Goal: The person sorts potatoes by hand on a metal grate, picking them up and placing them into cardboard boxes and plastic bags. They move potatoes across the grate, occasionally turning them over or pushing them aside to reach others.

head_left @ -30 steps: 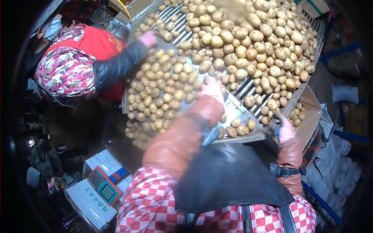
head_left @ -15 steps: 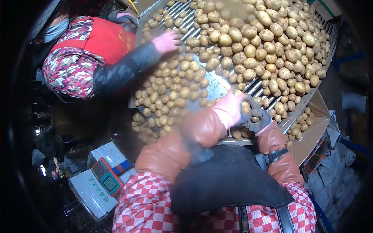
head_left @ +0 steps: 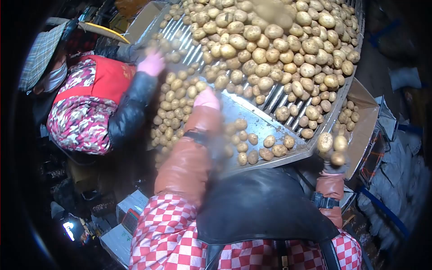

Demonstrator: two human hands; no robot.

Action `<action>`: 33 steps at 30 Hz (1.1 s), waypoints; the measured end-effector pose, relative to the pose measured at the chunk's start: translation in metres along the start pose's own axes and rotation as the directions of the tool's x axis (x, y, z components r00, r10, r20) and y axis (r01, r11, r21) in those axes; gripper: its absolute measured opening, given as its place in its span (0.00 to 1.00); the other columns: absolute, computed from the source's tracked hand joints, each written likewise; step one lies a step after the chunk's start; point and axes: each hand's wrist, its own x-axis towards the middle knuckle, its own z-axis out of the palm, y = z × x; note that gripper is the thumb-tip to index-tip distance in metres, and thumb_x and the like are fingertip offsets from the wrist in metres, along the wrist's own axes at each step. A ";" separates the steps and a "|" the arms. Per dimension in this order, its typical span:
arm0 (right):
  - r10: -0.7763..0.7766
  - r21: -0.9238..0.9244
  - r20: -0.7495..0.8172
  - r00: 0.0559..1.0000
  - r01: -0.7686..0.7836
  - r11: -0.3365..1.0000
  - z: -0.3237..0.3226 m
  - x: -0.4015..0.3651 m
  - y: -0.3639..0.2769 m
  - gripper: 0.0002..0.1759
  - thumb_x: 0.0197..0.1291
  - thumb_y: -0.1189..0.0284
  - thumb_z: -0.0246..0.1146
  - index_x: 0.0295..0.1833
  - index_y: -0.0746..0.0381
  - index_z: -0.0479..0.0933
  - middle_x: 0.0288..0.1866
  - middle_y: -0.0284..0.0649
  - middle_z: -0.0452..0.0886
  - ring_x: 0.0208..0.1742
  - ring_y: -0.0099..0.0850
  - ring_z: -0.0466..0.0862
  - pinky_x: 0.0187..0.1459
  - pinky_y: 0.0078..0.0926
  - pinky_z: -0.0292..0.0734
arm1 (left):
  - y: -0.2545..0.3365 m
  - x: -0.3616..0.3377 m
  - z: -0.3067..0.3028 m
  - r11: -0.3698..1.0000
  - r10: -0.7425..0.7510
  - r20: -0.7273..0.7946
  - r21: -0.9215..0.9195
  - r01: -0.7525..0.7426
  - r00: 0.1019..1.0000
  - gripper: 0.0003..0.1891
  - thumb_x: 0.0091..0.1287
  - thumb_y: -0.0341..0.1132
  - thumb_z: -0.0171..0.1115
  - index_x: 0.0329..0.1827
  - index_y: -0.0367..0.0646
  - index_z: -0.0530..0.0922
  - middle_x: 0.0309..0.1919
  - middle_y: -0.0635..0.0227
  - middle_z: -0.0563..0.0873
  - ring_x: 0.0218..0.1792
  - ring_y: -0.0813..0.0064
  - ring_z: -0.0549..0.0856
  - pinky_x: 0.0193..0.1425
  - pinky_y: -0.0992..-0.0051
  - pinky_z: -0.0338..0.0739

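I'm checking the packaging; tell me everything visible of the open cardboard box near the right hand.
The cardboard box is plain brown and open-topped, with an inner wall showing. It stands diagonally in view right of the slatted table and holds loose potatoes. The right hand, holding three more potatoes, overlaps its near end; whether they touch is unclear. Its base is hidden.

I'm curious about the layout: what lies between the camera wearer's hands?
In the head view, a metal tray with loose potatoes lies between the left hand and the right hand.
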 end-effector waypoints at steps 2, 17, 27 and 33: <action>-0.161 -0.092 -0.167 0.973 0.147 0.985 -0.044 -0.009 -0.012 0.32 0.61 0.69 0.69 0.70 0.64 0.70 0.72 0.50 0.71 0.71 0.42 0.74 0.68 0.43 0.75 | -0.011 0.015 0.001 1.000 0.013 0.029 0.000 -0.013 1.000 0.34 0.63 0.59 0.64 0.64 0.45 0.77 0.52 0.45 0.86 0.56 0.45 0.84 0.63 0.55 0.76; -0.081 -0.210 -0.128 0.989 0.053 0.976 0.015 0.039 0.008 0.27 0.69 0.79 0.62 0.73 0.62 0.70 0.70 0.46 0.75 0.67 0.30 0.78 0.60 0.20 0.79 | 0.036 0.033 0.003 0.983 -0.021 0.068 -0.182 0.033 0.997 0.40 0.63 0.50 0.68 0.79 0.55 0.63 0.59 0.50 0.82 0.59 0.55 0.84 0.64 0.61 0.77; 0.523 -0.016 0.443 0.728 -0.577 0.816 0.120 0.027 0.045 0.48 0.57 0.78 0.62 0.82 0.49 0.51 0.80 0.49 0.59 0.75 0.53 0.67 0.67 0.65 0.72 | 0.022 -0.059 -0.008 0.766 0.196 -0.045 -0.617 -0.182 0.980 0.17 0.73 0.32 0.55 0.63 0.44 0.74 0.36 0.62 0.84 0.32 0.70 0.84 0.33 0.66 0.81; 0.384 0.016 0.599 0.703 -0.489 0.872 0.124 0.023 0.062 0.44 0.55 0.79 0.60 0.79 0.59 0.55 0.71 0.53 0.69 0.68 0.49 0.74 0.62 0.52 0.79 | 0.066 -0.149 -0.022 0.583 0.740 0.303 -0.735 -0.347 0.600 0.25 0.72 0.44 0.63 0.69 0.47 0.72 0.48 0.58 0.87 0.43 0.69 0.88 0.44 0.62 0.83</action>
